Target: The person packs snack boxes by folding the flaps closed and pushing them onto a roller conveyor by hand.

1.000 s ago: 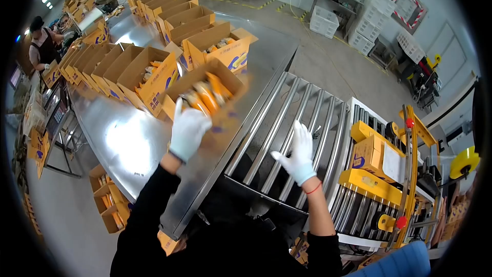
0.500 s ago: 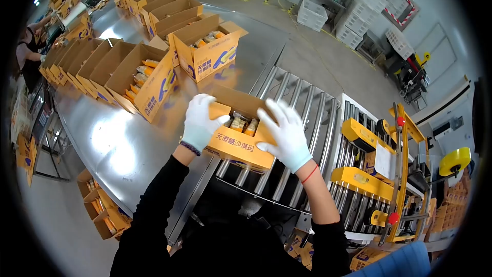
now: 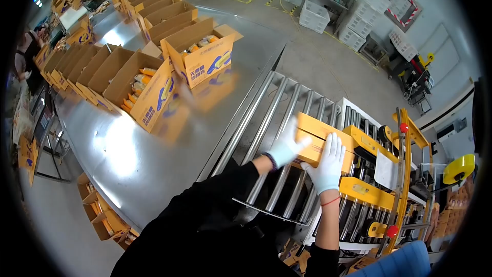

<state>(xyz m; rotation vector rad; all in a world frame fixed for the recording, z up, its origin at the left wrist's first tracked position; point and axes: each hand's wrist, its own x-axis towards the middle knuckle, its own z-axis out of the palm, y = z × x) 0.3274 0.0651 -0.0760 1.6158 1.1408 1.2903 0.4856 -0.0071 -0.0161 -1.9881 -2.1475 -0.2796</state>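
Note:
A yellow-orange carton (image 3: 333, 128) sits on the rollers at the mouth of the taping machine (image 3: 361, 190), its top flaps folded down with a seam showing between them. At the carton's near left end is my left hand (image 3: 286, 149), white-gloved and smeared by motion, so its fingers are unclear. My right hand (image 3: 326, 166), also gloved, lies flat against the carton, fingers stretched out and thumb apart. The flaps cover whatever is inside.
Several open cartons (image 3: 148, 95) of wrapped snacks stand in rows on the steel table (image 3: 205, 138). A roller conveyor (image 3: 261, 118) adjoins it. White crates (image 3: 313, 15) stand on the floor behind. More cartons (image 3: 100, 210) sit low at left. Another person (image 3: 28, 46) is at far left.
The carton has moved right along the rollers to the machine, both hands travelling with it. Its flaps have gone from open, with snacks showing, to folded shut.

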